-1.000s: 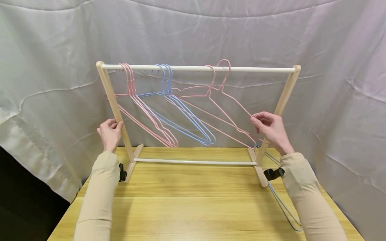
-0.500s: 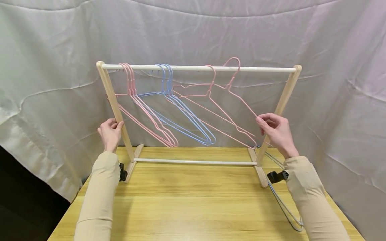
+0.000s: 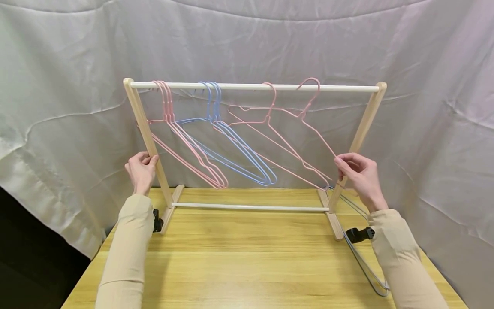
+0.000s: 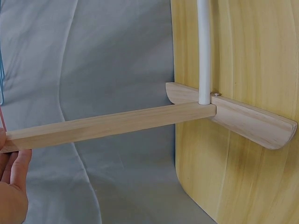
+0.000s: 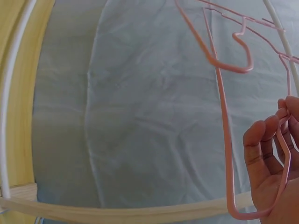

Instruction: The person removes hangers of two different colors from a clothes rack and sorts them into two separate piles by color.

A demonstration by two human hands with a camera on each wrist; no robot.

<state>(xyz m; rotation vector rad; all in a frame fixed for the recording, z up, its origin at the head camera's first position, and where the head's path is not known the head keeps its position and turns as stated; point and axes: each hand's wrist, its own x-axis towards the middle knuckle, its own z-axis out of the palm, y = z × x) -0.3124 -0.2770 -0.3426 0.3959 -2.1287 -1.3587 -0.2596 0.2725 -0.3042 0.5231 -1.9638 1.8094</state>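
From here, I have the left hand gripping 1 wooden post, likely so it won't wobble. The right hand, nearly closed, pinches a pink hanger; its hook tilts by the white bar. Touching? I can't tell.

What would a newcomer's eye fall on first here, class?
The pale wooden rack with white bars, centre, on the yellow wood-grain table. Thin triangular pink hangers and blue hangers hang bunched on its top bar, left of the middle. At right, a bare right hand pinches another thin pink hanger.
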